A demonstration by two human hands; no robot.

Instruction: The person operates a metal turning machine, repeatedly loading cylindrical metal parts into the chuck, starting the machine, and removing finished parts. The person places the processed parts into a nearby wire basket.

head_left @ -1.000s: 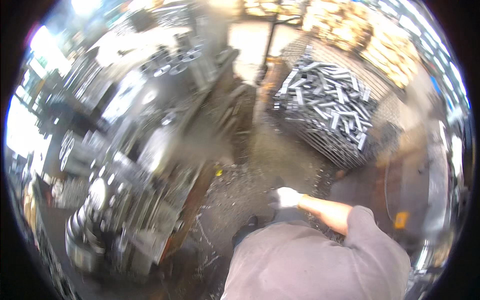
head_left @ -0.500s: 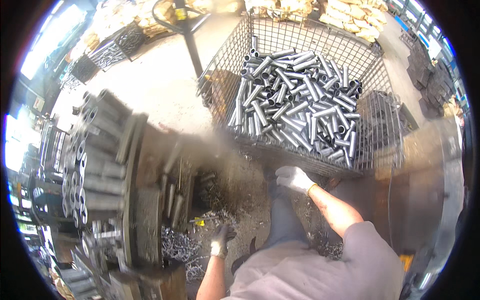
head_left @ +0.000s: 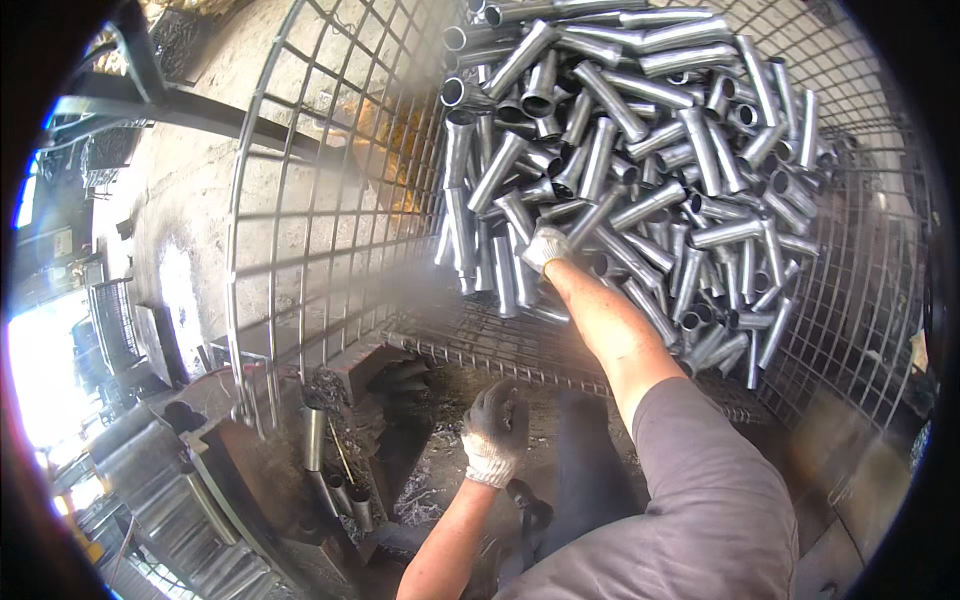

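Observation:
My right hand [head_left: 545, 249], in a white glove, reaches over the near side of a wire mesh basket [head_left: 330, 215]. It touches the heap of shiny metal tubes [head_left: 655, 210] inside, at the near left part of the pile. Its fingers are small in view and partly hidden among the tubes, so a grip on one cannot be made out. My left hand [head_left: 496, 432], in a glove with dark grey fingers and a white cuff, hangs in front of the basket. Its fingers are loosely bent and apart, with nothing in them.
At the lower left stands a metal bench [head_left: 240, 480] with several short tubes [head_left: 345, 500] beside it. A dark metal frame bar [head_left: 200, 110] extends toward the basket's left side. Metal shavings [head_left: 420, 495] lie on the floor near my left hand.
My view has come closer to the basket and turned left-to-right with it. My right hand has moved forward from outside the basket onto the tubes. My left hand has risen toward the basket's near side.

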